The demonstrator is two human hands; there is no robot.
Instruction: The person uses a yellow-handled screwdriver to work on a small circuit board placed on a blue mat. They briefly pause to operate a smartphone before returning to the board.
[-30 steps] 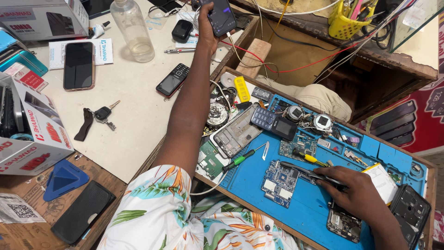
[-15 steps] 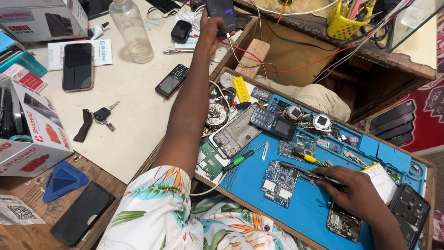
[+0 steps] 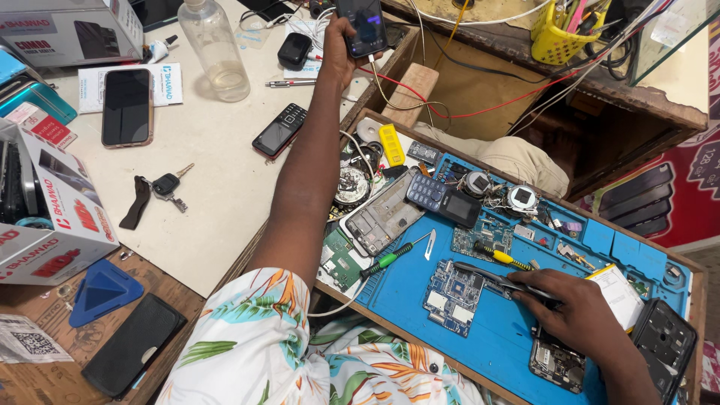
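My left hand (image 3: 339, 46) reaches far forward over the white counter and grips a dark smartphone (image 3: 362, 24) with a cable plugged into its lower end. My right hand (image 3: 577, 313) rests on the blue repair mat (image 3: 495, 352) and holds black tweezers (image 3: 499, 278), whose tips lie by a blue circuit board (image 3: 452, 296). An opened phone body (image 3: 556, 364) lies just below that hand. A green-handled screwdriver (image 3: 386, 261) and a scalpel (image 3: 429, 244) lie to the left of the board.
On the mat are a keypad phone (image 3: 444, 199), a yellow-handled screwdriver (image 3: 501, 256) and several small parts. The counter holds a black smartphone (image 3: 127, 106), a small keypad phone (image 3: 279, 129), keys (image 3: 166, 186), a clear bottle (image 3: 213, 49) and boxes (image 3: 52, 217). A yellow basket (image 3: 564, 34) stands behind.
My left hand has lifted the dark smartphone a little higher and farther away, turning its screen toward me. My right hand has stayed put with the tweezers.
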